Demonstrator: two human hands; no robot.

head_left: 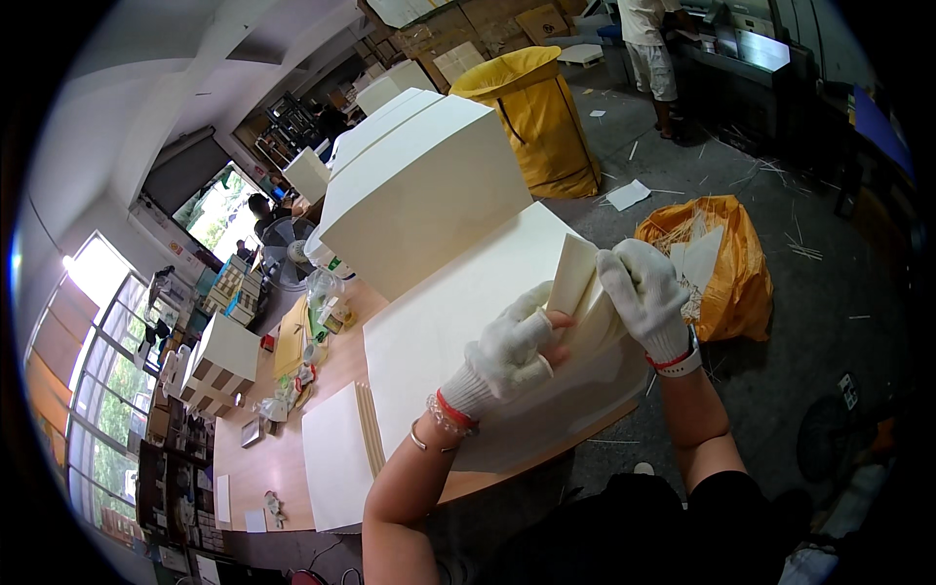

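Note:
A low stack of large white paper sheets (439, 292) lies on the table in front of me. At its right corner several sheets are lifted and bent upward. My right hand (643, 292), in a white knit glove, is closed on the raised edge of these sheets. My left hand (512, 349), gloved with bare fingertips showing, is curled round the bent part from the left. Its thumb and fingers press against the paper. How many sheets each hand holds is hidden.
A tall white paper stack (429, 195) stands behind the sheets. Smaller white stacks (336, 439) lie at left on the wooden table (283, 487). An orange bag of paper scraps (741, 283) and a yellow sack (541, 127) stand on the floor. A person (648, 49) works at a machine.

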